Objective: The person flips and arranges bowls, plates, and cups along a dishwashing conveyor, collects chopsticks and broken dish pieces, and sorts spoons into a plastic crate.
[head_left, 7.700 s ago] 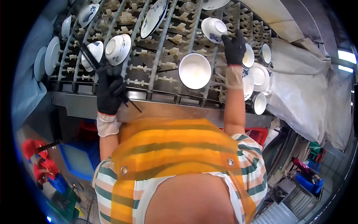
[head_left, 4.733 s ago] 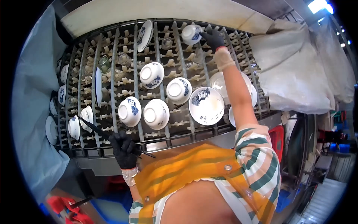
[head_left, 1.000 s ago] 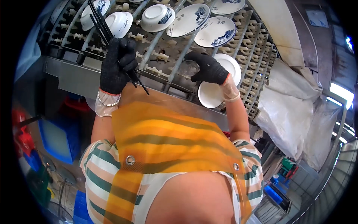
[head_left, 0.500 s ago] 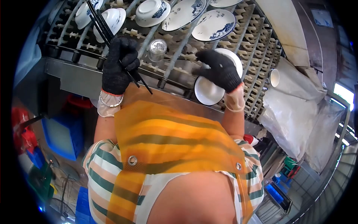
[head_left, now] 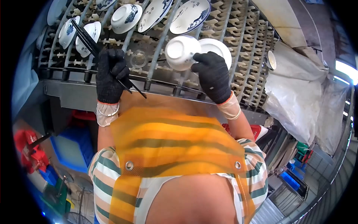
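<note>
Black chopsticks (head_left: pixel 85 38) are held in my left hand (head_left: pixel 111 75), gloved in black and closed round them near the rack's front edge. My right hand (head_left: pixel 213 76), also gloved, pinches the rim of a white bowl (head_left: pixel 182 52), whose base faces up. Behind that bowl and my fingers lies a white plate (head_left: pixel 220 50). A clear glass (head_left: pixel 138 59) sits on the pegged rack (head_left: pixel 158 74) between my hands. Farther back, a blue-patterned bowl (head_left: pixel 126 18) rests base-up beside an oval plate (head_left: pixel 155 15) and a round patterned plate (head_left: pixel 190 15).
Two patterned bowls (head_left: pixel 69 32) (head_left: pixel 88 38) rest at the rack's left, beside the chopsticks. A small bowl (head_left: pixel 271 60) stands at the right edge, by a plastic sheet (head_left: pixel 295 100). A metal ledge (head_left: pixel 74 98) runs along the front. A blue bin (head_left: pixel 74 149) is below left.
My right hand has taken hold of the white bowl, which is now turned base-up. The glass and the patterned dishes have shifted left in view. My left hand still holds the chopsticks.
</note>
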Demonstrator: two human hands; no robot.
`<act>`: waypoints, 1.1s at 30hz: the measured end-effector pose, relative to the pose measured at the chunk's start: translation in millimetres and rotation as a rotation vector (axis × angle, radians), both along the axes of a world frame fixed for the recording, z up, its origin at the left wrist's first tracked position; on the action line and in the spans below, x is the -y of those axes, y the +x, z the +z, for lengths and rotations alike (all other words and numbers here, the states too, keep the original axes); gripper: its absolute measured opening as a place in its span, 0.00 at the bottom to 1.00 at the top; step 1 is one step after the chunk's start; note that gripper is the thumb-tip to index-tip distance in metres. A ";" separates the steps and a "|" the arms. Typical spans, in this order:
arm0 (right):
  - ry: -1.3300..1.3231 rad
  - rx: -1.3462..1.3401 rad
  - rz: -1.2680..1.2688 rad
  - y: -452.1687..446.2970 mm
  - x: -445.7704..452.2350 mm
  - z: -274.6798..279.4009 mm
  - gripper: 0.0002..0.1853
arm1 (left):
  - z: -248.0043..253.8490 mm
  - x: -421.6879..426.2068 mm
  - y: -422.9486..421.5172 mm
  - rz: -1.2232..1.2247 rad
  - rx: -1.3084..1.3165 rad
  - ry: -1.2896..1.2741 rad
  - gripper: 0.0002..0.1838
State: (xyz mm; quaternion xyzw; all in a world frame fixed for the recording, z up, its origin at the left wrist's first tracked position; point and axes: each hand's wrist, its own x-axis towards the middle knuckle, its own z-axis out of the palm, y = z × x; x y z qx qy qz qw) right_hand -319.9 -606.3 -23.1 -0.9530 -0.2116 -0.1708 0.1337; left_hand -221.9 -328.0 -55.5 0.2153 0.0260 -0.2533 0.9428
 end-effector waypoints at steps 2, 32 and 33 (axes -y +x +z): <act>0.041 0.120 -0.342 -0.6 20.9 -20.7 0.08 | 0.0 0.9 -3.4 0.008 -0.023 0.021 0.12; -0.078 -0.133 -1.183 -38.7 354.6 -99.6 0.22 | -8.3 41.5 -31.8 -0.027 -0.037 -0.073 0.13; 0.005 -0.012 -1.017 -42.2 361.6 -102.4 0.17 | -9.2 43.0 -32.1 -0.020 -0.029 -0.046 0.13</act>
